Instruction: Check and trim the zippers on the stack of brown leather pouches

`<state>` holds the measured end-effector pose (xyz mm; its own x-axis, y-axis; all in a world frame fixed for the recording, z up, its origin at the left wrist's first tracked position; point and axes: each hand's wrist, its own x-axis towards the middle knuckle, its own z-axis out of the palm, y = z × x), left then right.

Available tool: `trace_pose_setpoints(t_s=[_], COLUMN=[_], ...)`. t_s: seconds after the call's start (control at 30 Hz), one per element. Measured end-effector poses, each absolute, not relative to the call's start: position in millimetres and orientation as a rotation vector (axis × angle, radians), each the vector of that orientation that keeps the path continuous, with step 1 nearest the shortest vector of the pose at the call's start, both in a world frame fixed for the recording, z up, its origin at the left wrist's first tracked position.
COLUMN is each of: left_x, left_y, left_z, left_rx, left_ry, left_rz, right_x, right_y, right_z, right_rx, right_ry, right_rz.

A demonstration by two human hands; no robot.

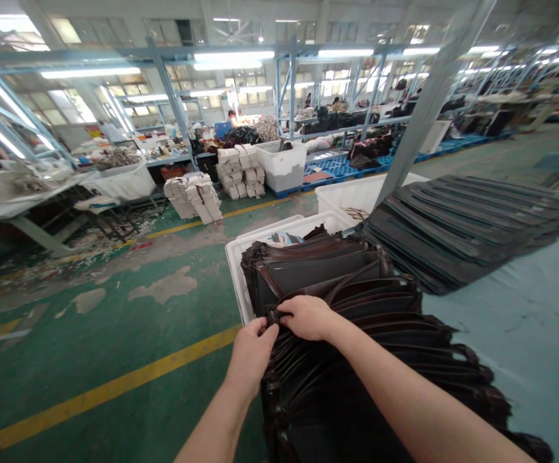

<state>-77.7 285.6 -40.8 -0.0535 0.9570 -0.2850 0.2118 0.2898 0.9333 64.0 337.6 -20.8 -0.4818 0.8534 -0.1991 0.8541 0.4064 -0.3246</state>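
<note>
Dark brown and black flat leather-like pieces stand packed on edge in a long row, partly inside a white plastic bin. At the row's left edge my left hand pinches the corner of one dark piece between thumb and fingers. Close beside it, my right hand has its fingers curled on the same corner, over the tops of the pieces. What lies under the right fingertips is partly hidden.
Grey flat panels lie overlapped on a pale blue table at right. A slanted metal post rises beside them. Bundled white stacks and a white tub stand across the green floor, near cluttered workbenches.
</note>
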Motion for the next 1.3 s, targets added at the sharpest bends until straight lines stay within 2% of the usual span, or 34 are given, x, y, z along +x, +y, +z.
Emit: trace_pose_setpoints(t_s=[0.1,0.8,1.3], left_x=[-85,-67,-69], left_y=[293,329,323], left_z=[-38,-58,-50], left_rx=[0.896,0.386,0.334], left_ry=[1.18,1.454,1.301], left_rz=[0.782,1.043,0.995], right_x=[63,49,52], right_y=[334,325,327], right_z=[-18,-21,-24], right_rx=[1.593,1.571,1.559], right_ry=[2.639,2.665,2.658], right_rz=[-0.581,-0.415,-0.414])
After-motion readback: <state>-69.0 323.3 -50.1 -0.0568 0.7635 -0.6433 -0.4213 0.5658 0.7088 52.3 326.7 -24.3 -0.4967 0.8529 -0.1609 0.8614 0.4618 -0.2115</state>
